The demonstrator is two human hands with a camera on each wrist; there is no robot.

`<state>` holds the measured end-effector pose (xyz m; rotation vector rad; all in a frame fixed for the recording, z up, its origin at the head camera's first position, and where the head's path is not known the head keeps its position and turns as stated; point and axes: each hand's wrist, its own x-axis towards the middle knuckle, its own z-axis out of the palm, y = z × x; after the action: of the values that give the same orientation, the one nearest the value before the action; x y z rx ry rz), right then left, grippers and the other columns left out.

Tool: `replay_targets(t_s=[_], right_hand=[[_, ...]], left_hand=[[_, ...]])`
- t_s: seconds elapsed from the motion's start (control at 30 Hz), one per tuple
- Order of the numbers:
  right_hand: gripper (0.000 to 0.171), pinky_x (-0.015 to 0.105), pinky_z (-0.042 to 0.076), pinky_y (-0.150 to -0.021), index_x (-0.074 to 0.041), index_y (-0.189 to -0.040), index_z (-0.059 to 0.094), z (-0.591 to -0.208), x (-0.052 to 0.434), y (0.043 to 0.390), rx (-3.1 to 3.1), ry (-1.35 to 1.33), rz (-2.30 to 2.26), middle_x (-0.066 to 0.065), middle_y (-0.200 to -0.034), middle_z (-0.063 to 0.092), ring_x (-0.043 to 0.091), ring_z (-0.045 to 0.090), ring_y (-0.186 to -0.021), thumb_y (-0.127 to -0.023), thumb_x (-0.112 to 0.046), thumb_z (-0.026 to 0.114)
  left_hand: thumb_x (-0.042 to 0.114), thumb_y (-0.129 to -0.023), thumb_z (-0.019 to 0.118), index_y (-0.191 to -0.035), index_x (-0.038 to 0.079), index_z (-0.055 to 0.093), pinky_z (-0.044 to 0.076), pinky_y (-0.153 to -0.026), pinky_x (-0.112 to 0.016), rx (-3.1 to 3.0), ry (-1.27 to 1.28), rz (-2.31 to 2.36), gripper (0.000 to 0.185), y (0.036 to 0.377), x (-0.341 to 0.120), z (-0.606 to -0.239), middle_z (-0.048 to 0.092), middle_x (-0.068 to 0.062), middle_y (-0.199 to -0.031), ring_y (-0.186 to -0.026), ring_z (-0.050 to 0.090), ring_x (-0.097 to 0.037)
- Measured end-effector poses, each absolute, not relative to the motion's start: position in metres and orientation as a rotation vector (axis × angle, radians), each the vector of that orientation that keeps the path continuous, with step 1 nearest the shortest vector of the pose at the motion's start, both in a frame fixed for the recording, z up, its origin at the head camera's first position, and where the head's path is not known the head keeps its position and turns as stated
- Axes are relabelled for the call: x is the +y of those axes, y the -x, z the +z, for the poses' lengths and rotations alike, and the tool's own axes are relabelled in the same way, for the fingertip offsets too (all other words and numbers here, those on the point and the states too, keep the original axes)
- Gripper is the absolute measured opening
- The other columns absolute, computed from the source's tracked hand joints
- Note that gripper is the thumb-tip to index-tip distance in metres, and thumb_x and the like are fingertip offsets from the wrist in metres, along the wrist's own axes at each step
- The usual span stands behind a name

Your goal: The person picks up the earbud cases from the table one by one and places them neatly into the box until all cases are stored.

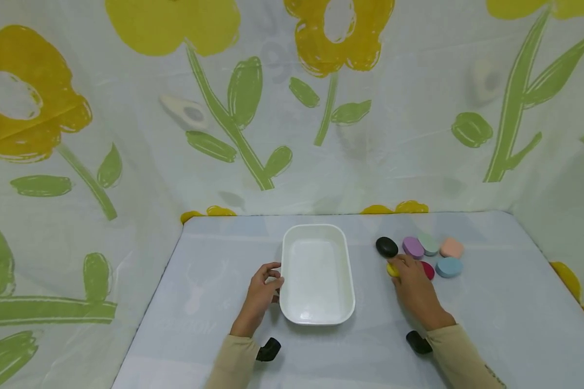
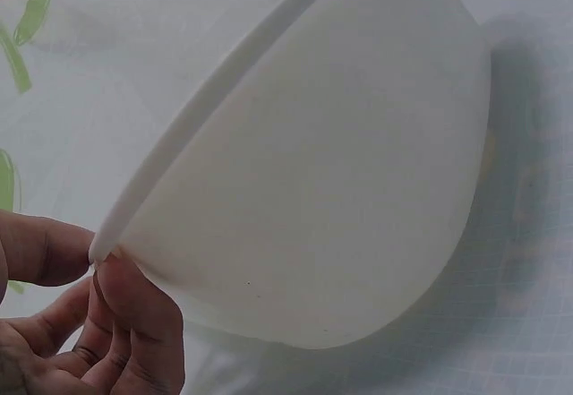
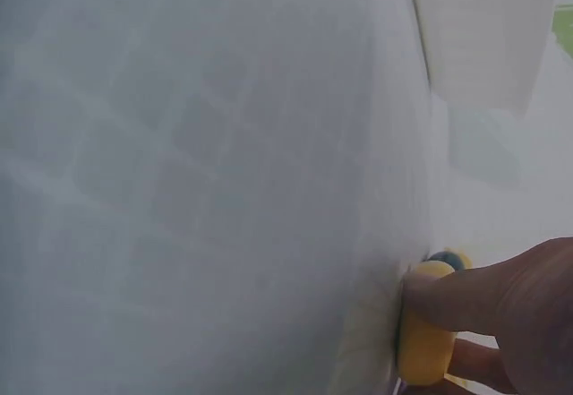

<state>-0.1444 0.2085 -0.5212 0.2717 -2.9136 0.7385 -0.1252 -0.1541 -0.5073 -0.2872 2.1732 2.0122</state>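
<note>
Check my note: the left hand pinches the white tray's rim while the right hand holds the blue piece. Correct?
Not blue: the right hand holds the yellow piece, as the right wrist view shows. The left hand does pinch the rim of the white tray.

A pale tabletop [image 1: 224, 237] carries a white rectangular tray [image 1: 317, 275] plus rounded blocks [image 1: 449, 267]: black, purple, mint, peach, blue, red and, seemingly, yellow.

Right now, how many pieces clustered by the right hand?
7: yellow in the right hand, red part-hidden beside it; black, purple, mint, peach beyond; blue rightward. Hand may hide more.
</note>
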Motion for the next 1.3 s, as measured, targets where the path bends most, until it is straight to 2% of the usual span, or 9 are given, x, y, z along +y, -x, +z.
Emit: replay_targets(t_s=[0.23, 0.63, 0.87, 1.1, 1.3], right_hand=[[0.043, 0.064, 0.05, -0.104, 0.006, -0.131, 0.062, -0.518, 0.21, 0.148, -2.972, -0.245, 0.801, 0.028, -0.131, 0.057, 0.045, 0.057, -0.116, -0.091, 0.007, 0.077], [0.048, 0.064, 0.048, -0.107, 0.003, -0.138, 0.061, -0.497, 0.199, 0.153, -2.964, -0.209, 0.906, 0.029, -0.137, 0.059, 0.047, 0.057, -0.125, -0.093, 0.0, 0.078], [0.05, 0.06, 0.056, -0.098, 0.003, -0.137, 0.061, -0.477, 0.189, 0.155, -2.888, -0.288, 0.952, 0.026, -0.133, 0.062, 0.041, 0.06, -0.114, -0.091, 0.0, 0.081], [0.049, 0.058, 0.057, -0.097, 0.005, -0.137, 0.062, -0.46, 0.172, 0.161, -2.852, -0.337, 1.016, 0.027, -0.135, 0.061, 0.042, 0.06, -0.116, -0.092, 0.002, 0.08], [0.049, 0.057, 0.057, -0.099, 0.002, -0.138, 0.062, -0.448, 0.15, 0.167, -2.852, -0.356, 1.057, 0.025, -0.138, 0.061, 0.042, 0.061, -0.12, -0.092, 0.002, 0.079]], left_hand=[[0.005, -0.105, 0.06, -0.145, 0.0, 0.053, 0.053, -0.059, -0.032, 2.149, 0.292, 2.028, 0.041, 0.123, -0.154, -0.509, 0.055, -0.012, -0.114, -0.074, 0.057, -0.019], [0.003, -0.104, 0.061, -0.143, -0.001, 0.054, 0.053, -0.057, -0.031, 2.13, 0.282, 2.07, 0.04, 0.124, -0.151, -0.51, 0.056, -0.013, -0.111, -0.072, 0.056, -0.018], [0.003, -0.104, 0.06, -0.144, -0.003, 0.052, 0.053, -0.056, -0.03, 2.122, 0.259, 2.083, 0.04, 0.124, -0.149, -0.51, 0.056, -0.011, -0.109, -0.07, 0.055, -0.018], [0.003, -0.105, 0.06, -0.144, -0.003, 0.051, 0.052, -0.056, -0.03, 2.107, 0.252, 2.098, 0.04, 0.123, -0.146, -0.507, 0.057, -0.012, -0.11, -0.066, 0.055, -0.017], [0.003, -0.105, 0.061, -0.143, -0.003, 0.052, 0.053, -0.057, -0.029, 2.091, 0.247, 2.105, 0.04, 0.125, -0.146, -0.509, 0.056, -0.012, -0.111, -0.067, 0.057, -0.016]])
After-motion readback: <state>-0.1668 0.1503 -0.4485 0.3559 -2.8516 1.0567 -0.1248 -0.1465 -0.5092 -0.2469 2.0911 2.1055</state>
